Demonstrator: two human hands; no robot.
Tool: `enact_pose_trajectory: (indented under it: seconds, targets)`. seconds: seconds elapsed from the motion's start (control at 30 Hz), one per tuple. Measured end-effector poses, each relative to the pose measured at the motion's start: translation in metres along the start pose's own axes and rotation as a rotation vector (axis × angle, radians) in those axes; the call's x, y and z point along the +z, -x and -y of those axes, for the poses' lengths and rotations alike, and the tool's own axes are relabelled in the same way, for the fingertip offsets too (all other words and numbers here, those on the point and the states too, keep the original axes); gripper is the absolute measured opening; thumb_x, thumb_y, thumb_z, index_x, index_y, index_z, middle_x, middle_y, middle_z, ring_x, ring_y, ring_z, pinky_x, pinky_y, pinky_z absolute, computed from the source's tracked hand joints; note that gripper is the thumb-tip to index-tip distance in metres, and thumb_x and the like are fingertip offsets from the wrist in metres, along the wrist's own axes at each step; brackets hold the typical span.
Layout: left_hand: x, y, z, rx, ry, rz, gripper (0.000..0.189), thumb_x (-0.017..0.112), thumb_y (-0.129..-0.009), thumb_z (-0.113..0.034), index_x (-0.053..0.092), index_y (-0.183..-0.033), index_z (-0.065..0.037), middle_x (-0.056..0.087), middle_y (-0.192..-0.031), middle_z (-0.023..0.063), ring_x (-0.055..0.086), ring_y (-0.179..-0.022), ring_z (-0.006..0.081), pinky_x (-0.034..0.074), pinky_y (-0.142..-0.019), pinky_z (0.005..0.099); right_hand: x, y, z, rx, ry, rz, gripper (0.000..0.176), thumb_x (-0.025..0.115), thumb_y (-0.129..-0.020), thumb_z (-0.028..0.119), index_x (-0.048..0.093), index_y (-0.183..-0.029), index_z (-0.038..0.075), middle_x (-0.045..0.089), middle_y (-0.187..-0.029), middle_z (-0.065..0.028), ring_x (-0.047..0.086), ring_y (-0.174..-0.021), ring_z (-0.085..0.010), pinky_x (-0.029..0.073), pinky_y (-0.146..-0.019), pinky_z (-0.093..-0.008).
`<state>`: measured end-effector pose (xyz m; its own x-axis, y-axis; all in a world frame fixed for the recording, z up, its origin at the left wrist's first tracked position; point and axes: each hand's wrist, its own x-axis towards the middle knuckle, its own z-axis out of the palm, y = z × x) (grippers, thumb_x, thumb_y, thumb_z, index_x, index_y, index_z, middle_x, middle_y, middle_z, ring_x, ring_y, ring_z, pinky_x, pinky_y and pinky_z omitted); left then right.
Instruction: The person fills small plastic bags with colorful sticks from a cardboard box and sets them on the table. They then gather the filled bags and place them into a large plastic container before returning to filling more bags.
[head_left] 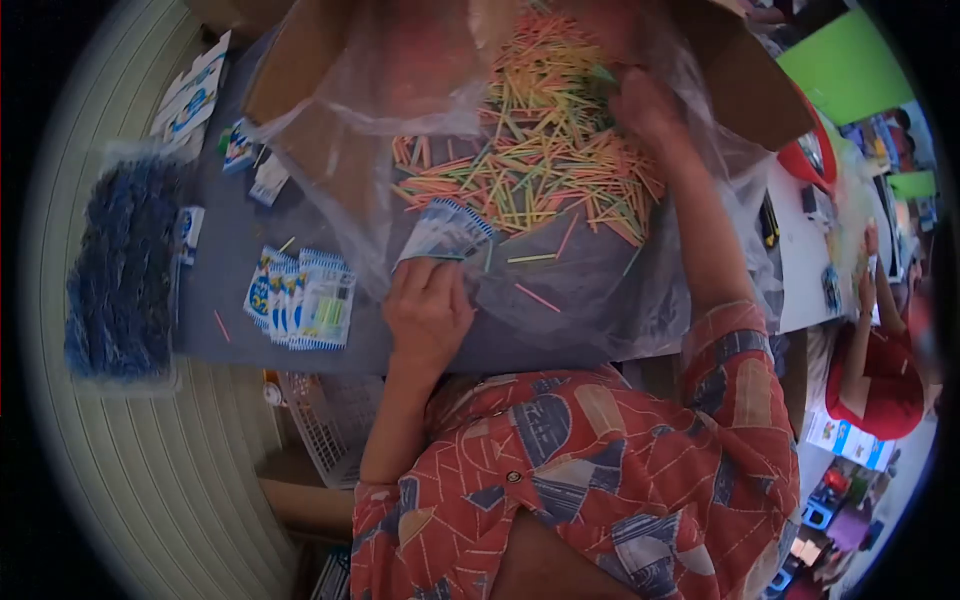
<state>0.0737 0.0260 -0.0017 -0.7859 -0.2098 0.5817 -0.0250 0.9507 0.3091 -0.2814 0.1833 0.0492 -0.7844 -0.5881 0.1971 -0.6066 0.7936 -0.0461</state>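
Observation:
My left hand (430, 305) grips a small plastic packet (440, 232) with blue-striped ends, held low in front of the heap. Thin coloured sticks (540, 165), in pink, yellow, orange and green, are heaped on clear plastic sheeting within an open cardboard box. At the heap's upper right is my right hand (648, 108), its fingers bent together. Something green shows by its fingertips, too blurred to name. Several filled packets (312, 300) lie overlapping on the table to the left of my left hand.
Cardboard flaps (745, 75) and clear plastic (340, 170) flank the heap. A clear tub of dark blue material (125, 265) stands far left. Small printed cartons (190, 230) lie nearby. A white basket (335, 420) sits below the table edge. A person in red (880, 375) works at right.

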Motion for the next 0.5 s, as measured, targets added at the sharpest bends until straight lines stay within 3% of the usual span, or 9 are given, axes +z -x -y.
enact_pose_trajectory:
  seconds: [0.1,0.17,0.27,0.33,0.37,0.4,0.43,0.47,0.5]
  targets:
    - [-0.01,-0.005,0.0,-0.124,0.144,0.068,0.022,0.069,-0.072,-0.008,0.067,-0.093,-0.002,0.059,-0.1,0.0095,0.058,-0.091,0.0298,0.052,-0.069,0.0398,0.015,0.003,-0.013,-0.118,0.089,0.023,0.029,0.057,-0.085,0.019,0.066,-0.109,0.006,0.067,-0.102,-0.0224,0.066,-0.098,-0.0371,0.052,-0.085,-0.0478]
    - [-0.006,-0.012,-0.01,-0.087,-0.143,0.094,0.025,0.069,-0.076,-0.01,0.065,-0.099,-0.002,0.059,-0.1,0.01,0.058,-0.091,0.0307,0.053,-0.067,0.0401,0.02,-0.003,-0.013,-0.208,0.163,0.057,0.028,0.056,-0.085,0.018,0.067,-0.109,0.006,0.068,-0.102,-0.0217,0.066,-0.099,-0.0367,0.052,-0.084,-0.0479]
    - [0.008,-0.006,-0.016,-0.096,-0.313,0.249,0.028,0.069,-0.077,-0.01,0.064,-0.103,-0.001,0.059,-0.1,0.0103,0.058,-0.091,0.0313,0.053,-0.066,0.0414,0.007,-0.011,0.014,-0.205,0.236,0.23,0.03,0.06,-0.084,0.018,0.066,-0.108,0.002,0.068,-0.107,-0.0209,0.067,-0.098,-0.0396,0.053,-0.086,-0.0462]
    - [0.003,-0.011,-0.012,-0.084,-0.253,0.242,0.025,0.069,-0.076,-0.01,0.064,-0.099,-0.001,0.058,-0.096,0.0102,0.058,-0.089,0.0309,0.053,-0.066,0.0412,0.012,-0.027,0.022,-0.2,0.385,0.414,0.028,0.058,-0.084,0.013,0.066,-0.109,0.004,0.067,-0.11,-0.0204,0.068,-0.098,-0.0369,0.054,-0.084,-0.0459]
    - [-0.001,-0.013,-0.008,-0.077,-0.197,0.235,0.022,0.069,-0.075,-0.009,0.065,-0.095,-0.001,0.057,-0.093,0.0101,0.058,-0.087,0.0306,0.053,-0.066,0.0409,0.028,-0.032,0.013,-0.203,0.385,0.409,0.028,0.058,-0.084,0.013,0.066,-0.109,0.004,0.067,-0.11,-0.0204,0.068,-0.098,-0.0369,0.054,-0.084,-0.0459]
    - [-0.001,-0.014,0.0,-0.079,-0.203,0.23,0.022,0.069,-0.075,-0.009,0.065,-0.095,-0.001,0.057,-0.093,0.0101,0.058,-0.087,0.0306,0.053,-0.066,0.0409,0.055,-0.035,-0.006,-0.196,0.281,0.256,0.027,0.057,-0.085,0.011,0.066,-0.109,0.003,0.067,-0.109,-0.0218,0.068,-0.096,-0.0354,0.054,-0.081,-0.0457]
    - [-0.001,-0.014,0.007,-0.078,-0.094,0.088,0.018,0.069,-0.074,-0.009,0.064,-0.09,-0.002,0.056,-0.09,0.0098,0.058,-0.085,0.0298,0.054,-0.066,0.0402,0.066,-0.037,-0.018,-0.189,0.178,0.102,0.025,0.056,-0.086,0.009,0.066,-0.108,0.002,0.067,-0.108,-0.0231,0.069,-0.094,-0.0338,0.055,-0.077,-0.0454]
    - [-0.001,-0.014,0.012,-0.078,0.015,-0.053,0.014,0.069,-0.072,-0.008,0.063,-0.084,-0.003,0.055,-0.087,0.0096,0.058,-0.083,0.029,0.054,-0.065,0.0396,0.052,-0.031,-0.018,-0.197,0.18,0.096,0.025,0.056,-0.086,0.009,0.066,-0.108,0.002,0.067,-0.108,-0.0231,0.069,-0.094,-0.0338,0.055,-0.077,-0.0454]
    - [-0.002,-0.012,0.013,-0.083,0.011,-0.06,0.014,0.069,-0.072,-0.008,0.063,-0.084,-0.003,0.055,-0.087,0.0096,0.058,-0.083,0.029,0.054,-0.065,0.0396,0.026,-0.017,-0.012,-0.202,0.224,0.069,0.023,0.054,-0.089,0.009,0.066,-0.107,0.001,0.067,-0.107,-0.0222,0.07,-0.093,-0.0321,0.055,-0.075,-0.043]
